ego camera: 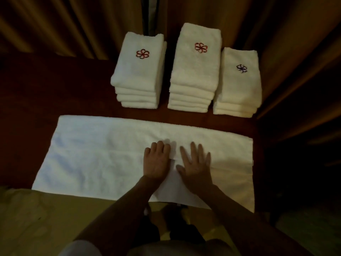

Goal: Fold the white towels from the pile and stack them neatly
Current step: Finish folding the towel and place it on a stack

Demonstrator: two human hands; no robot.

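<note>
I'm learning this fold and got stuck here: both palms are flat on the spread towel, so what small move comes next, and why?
Probably slide the left hand and right hand outward to smooth the towel. It lies lengthwise in front of three stacks, with faint wrinkles on its left part, and both hands press its middle, so flattening likely precedes the next fold.

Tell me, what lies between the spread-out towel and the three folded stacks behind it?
Only a bare strip of dark wooden table separates the spread towel from the stacks, seen in the head view.

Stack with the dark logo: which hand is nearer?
Right. The right hand lies flat on the spread towel below that stack; the left hand lies further left.
</note>
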